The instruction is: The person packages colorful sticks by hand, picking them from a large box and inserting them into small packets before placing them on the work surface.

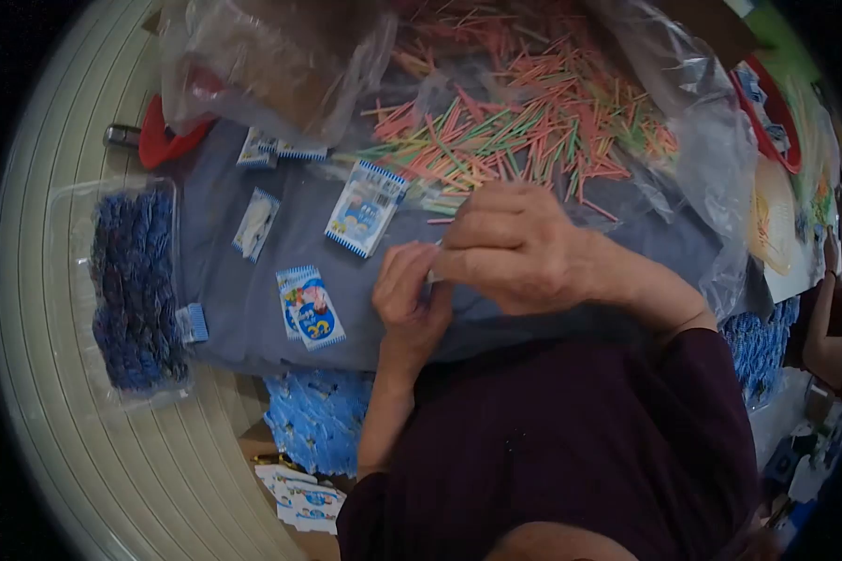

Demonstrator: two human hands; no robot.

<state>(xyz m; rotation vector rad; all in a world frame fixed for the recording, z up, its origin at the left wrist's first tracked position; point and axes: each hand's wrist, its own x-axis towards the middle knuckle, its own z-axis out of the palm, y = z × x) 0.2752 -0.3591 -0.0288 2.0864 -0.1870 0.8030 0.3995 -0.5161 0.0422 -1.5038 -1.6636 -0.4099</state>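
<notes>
Grip can't be told: left hand (410, 292) and right hand (513, 251) close together near front edge of worktop (299, 220); straws (561, 122) heaped toward far edge, packets (367, 208) leftward.

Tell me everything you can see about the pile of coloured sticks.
The pile of coloured sticks is a loose, criss-crossed heap of thin, straight pieces, mostly pink, with green and yellow among them, material unclear. It spreads over the grey cloth, with crumpled clear plastic along both sides. A few sticks lie at its near edge, where the right hand partly hides it.
</notes>
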